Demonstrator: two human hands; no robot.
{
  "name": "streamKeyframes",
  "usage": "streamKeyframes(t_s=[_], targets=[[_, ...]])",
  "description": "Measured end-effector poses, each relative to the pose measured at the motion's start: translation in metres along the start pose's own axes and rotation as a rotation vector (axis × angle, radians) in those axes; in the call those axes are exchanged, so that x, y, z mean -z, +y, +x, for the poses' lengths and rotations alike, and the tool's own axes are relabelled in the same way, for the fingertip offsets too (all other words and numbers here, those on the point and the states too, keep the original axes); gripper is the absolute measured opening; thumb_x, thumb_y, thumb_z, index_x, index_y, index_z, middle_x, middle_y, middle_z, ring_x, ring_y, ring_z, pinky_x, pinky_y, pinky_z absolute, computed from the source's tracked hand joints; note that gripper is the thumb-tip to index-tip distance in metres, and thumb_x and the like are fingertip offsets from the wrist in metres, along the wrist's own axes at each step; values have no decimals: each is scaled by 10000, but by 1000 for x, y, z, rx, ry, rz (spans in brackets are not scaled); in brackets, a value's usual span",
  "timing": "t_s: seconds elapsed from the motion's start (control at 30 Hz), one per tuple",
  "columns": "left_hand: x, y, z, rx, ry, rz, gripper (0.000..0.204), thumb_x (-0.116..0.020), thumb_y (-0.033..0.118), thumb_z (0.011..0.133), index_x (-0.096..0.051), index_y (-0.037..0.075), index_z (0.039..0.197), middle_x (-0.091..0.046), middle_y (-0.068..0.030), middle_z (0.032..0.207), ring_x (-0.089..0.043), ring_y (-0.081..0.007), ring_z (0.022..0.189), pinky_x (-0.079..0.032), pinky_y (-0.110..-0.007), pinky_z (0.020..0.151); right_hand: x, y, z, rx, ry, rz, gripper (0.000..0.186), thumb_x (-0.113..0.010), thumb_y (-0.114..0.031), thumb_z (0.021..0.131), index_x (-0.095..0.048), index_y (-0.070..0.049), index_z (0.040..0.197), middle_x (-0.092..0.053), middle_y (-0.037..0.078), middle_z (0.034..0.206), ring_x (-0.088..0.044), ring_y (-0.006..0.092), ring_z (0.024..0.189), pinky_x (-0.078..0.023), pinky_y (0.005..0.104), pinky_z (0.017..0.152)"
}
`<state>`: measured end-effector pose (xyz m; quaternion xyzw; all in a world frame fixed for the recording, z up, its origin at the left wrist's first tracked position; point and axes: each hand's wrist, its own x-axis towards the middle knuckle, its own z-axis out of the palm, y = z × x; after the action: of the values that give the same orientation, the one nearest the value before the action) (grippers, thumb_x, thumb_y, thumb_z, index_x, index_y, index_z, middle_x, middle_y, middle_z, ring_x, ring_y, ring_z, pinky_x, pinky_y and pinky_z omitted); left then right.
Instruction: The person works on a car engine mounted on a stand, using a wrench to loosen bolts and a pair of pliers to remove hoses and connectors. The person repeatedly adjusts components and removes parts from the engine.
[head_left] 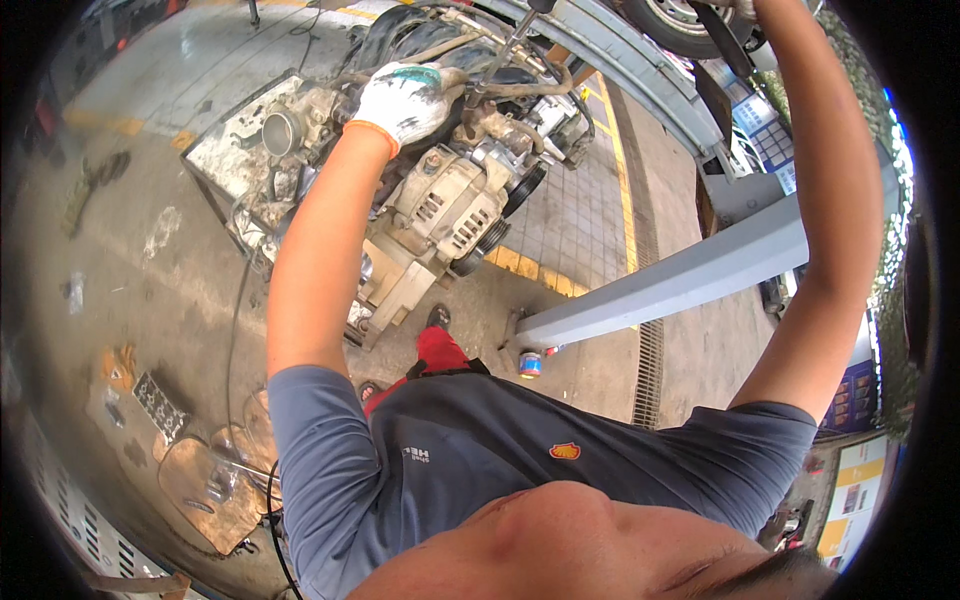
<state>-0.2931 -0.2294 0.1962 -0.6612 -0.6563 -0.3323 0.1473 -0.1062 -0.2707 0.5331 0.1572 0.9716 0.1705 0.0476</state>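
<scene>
the dirty engine (pixel 505 128) stands on the grimy tabletop (pixel 222 150), far and left of centre, its alternator (pixel 445 205) on the near side. the gloved left hand (pixel 403 105) lies over the engine's top, beside a slim metal bar (pixel 508 45); its fingers look curled, though what they pinch is hidden. the right hand (pixel 742 8) is cut off at the far right, so its grip cannot be told. the step seems to be hand work on the engine's top; the next move likely calls for a steady left hand.
</scene>
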Motion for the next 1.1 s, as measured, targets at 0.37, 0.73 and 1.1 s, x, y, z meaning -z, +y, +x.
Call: streamKeyframes(t_s=[0.37, 0.73, 1.1], targets=[[-8, -3, 1, -55, 83, -16, 349, -554, 341, 1046, -746, 168, 1281, -776, -148, 1173, -731, -354, 1087, -565, -472, 951, 13, -13, 0, -10, 33, -553, 343, -766, -314, 891, -709, -115, 1165, -736, 132, 980, -705, 329, 948, -554, 442, 876], [-3, -4, -2, -63, 106, -10, 351, -556, 321, 1037, -749, 148, 1273, -778, -146, 1164, -735, -358, 1071, -571, -473, 937, 0, 3, -5, 62, 53, -558, 273, -669, -144, 863, -732, -121, 1128, -763, 159, 1057, -721, 365, 1010, -558, 456, 870], [-2, 0, 0, -102, 121, -71, 338, -570, 280, 1028, -718, 173, 1312, -762, -176, 1096, -719, -415, 1020, -573, -497, 900, -38, 98, -46, -20, 386, 64, 471, -495, -11, 886, -716, -107, 1291, -774, 103, 1084, -726, 239, 998, -580, 365, 923]])
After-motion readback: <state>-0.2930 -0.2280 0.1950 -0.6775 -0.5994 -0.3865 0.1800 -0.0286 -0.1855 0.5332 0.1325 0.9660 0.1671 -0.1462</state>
